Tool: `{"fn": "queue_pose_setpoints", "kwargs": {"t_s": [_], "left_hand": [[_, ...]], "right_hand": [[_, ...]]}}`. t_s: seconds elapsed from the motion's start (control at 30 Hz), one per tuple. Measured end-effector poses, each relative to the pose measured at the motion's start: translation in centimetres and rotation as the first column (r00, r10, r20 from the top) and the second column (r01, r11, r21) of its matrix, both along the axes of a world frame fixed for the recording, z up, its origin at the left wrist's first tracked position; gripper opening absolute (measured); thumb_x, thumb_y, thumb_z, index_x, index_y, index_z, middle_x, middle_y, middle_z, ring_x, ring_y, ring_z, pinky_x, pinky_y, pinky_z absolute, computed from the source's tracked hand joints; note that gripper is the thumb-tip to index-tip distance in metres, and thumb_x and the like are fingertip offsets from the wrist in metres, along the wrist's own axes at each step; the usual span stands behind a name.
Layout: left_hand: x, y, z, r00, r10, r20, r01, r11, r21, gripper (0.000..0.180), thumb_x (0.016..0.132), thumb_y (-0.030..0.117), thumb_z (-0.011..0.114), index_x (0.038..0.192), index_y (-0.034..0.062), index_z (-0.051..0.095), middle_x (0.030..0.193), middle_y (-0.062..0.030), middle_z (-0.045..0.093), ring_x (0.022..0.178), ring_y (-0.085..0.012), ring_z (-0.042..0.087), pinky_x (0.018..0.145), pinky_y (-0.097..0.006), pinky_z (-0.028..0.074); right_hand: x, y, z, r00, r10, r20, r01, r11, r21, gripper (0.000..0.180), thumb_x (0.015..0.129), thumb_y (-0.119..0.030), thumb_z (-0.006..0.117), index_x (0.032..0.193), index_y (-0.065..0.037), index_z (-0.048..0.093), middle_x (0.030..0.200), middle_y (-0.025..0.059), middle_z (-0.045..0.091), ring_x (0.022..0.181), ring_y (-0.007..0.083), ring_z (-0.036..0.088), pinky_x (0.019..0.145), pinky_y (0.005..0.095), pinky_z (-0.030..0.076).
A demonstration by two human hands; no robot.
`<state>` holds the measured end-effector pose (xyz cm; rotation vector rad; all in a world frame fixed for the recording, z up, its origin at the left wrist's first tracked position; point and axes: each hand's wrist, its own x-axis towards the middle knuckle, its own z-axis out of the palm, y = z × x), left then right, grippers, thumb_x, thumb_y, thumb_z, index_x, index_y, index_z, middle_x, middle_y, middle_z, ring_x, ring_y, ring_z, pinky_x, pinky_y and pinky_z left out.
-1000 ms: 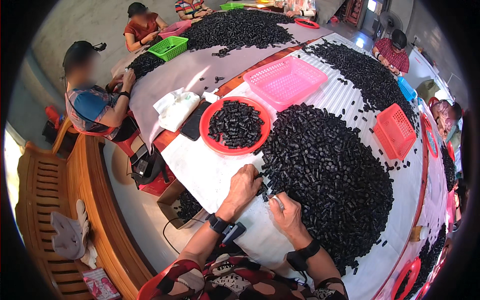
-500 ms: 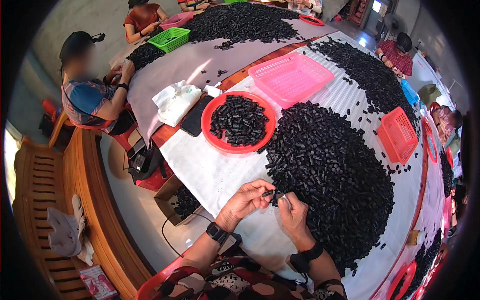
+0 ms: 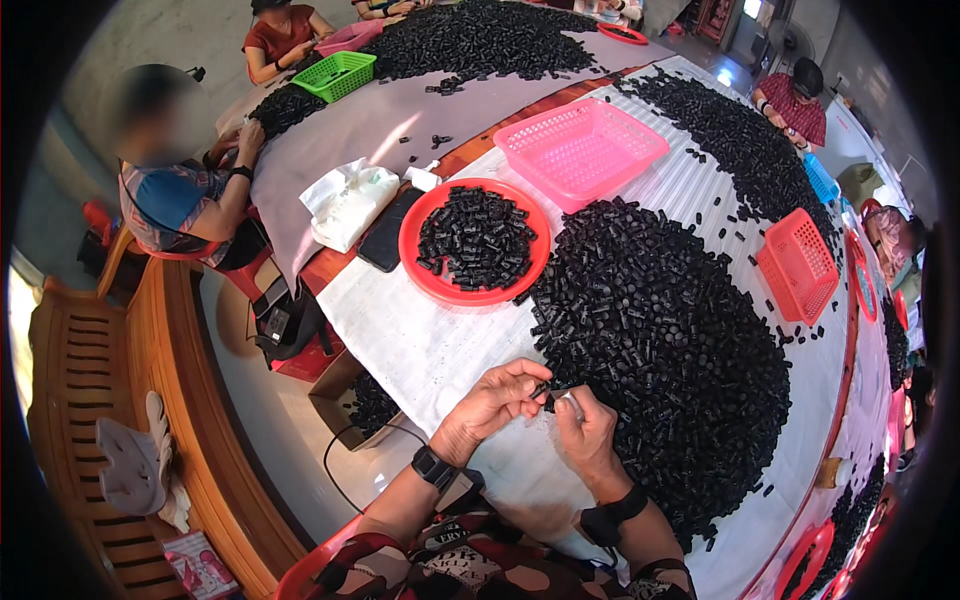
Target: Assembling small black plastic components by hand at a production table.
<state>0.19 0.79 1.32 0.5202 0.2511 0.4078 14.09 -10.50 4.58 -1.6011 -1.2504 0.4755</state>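
Observation:
My left hand [image 3: 493,403] pinches a small black plastic piece [image 3: 541,389], short and tube-like, between thumb and fingertips. Close beside it, my right hand [image 3: 590,432] is closed at the same piece, with something small and whitish at its thumb tip that I cannot make out. Both hands are over the white table cover at the near-left edge of a big heap of black plastic pieces [image 3: 660,350]. Beyond my left hand stands a round red tray [image 3: 408,255] holding more of these black pieces.
Past the heap sit a pink basket [image 3: 585,195] and a smaller coral basket [image 3: 800,265]. Left of the red tray lie a phone [image 3: 388,232] and a white tissue pack [image 3: 350,205]. Co-workers sit round the tables. A cardboard box [image 3: 352,400] stands below the table edge.
The black piece at my left fingertips has tilted and come closer to my right fingertips. My hands stay in nearly the same place; the view has shifted slightly.

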Motion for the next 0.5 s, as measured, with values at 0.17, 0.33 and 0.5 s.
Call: {"fn": "queue_pose_setpoints", "kwargs": {"t_s": [0.17, 0.33, 0.5], "left_hand": [[0.0, -0.4, 0.0, 0.996, -0.007, -0.086, 0.024, 0.98, 0.196, 0.012, 0.09, 0.007, 0.059, 0.1, 0.0014, 0.058, 0.086, -0.0042, 0.063, 0.071, -0.0102, 0.058, 0.065, -0.023, 0.048], [0.1, -0.6, 0.6, 0.991, -0.014, -0.134, 0.052, 0.958, 0.281, 0.013, 0.087, 0.004, 0.059, 0.099, -0.0009, 0.058, 0.083, -0.005, 0.061, 0.071, -0.0109, 0.058, 0.065, -0.023, 0.048], [0.1, -0.7, 0.1, 0.99, -0.02, -0.142, 0.068, 0.936, 0.347, 0.013, 0.088, 0.007, 0.061, 0.098, -0.0006, 0.057, 0.082, -0.0045, 0.061, 0.071, -0.0101, 0.058, 0.065, -0.023, 0.048]], "right_hand": [[0.1, -0.3, -0.7, 0.995, -0.054, -0.08, 0.055, 0.998, 0.017, 0.02, 0.088, -0.019, 0.059, 0.087, 0.0, 0.059, 0.073, 0.0134, 0.063, 0.064, 0.0259, 0.063, 0.057, 0.0337, 0.049], [0.5, -0.5, -1.2, 0.99, -0.025, -0.137, 0.034, 0.997, 0.065, 0.023, 0.085, -0.021, 0.063, 0.091, 0.0, 0.059, 0.074, 0.0132, 0.065, 0.064, 0.0247, 0.065, 0.058, 0.0322, 0.05], [0.1, 0.1, -0.6, 0.997, 0.043, 0.065, -0.055, 0.98, 0.19, 0.028, 0.077, -0.02, 0.073, 0.093, -0.001, 0.06, 0.07, 0.01, 0.064, 0.063, 0.0204, 0.066, 0.055, 0.0301, 0.05]]}}
